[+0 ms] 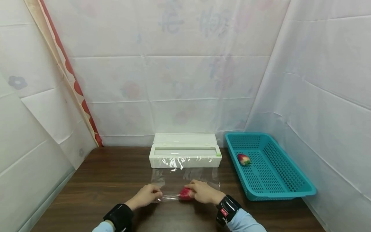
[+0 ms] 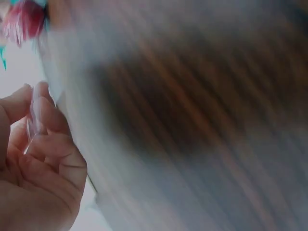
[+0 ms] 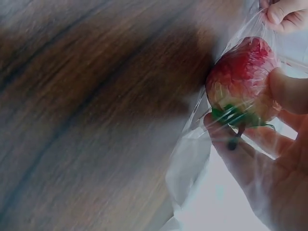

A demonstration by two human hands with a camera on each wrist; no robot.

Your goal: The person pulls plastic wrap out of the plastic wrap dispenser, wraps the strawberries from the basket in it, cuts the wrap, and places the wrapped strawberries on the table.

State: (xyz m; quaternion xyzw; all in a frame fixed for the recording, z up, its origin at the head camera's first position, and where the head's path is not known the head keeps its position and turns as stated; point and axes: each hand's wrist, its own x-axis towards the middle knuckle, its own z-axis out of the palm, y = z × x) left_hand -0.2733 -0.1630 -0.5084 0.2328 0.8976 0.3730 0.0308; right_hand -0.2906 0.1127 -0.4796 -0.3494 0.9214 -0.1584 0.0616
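1. On my remote feed, the left hand pinches clear film between thumb and fingers.
2. Right hand: thumb and fingers grip a film-covered strawberry, right of the left fingertips.
3. Beyond the fingers I note a white box.
4. Right of the right fingers: teal basket, second strawberry inside.

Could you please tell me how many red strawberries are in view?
2: one red, green-leaved strawberry is held in the right hand with clear plastic film over it; the second red strawberry lies inside the teal, rectangular plastic basket.
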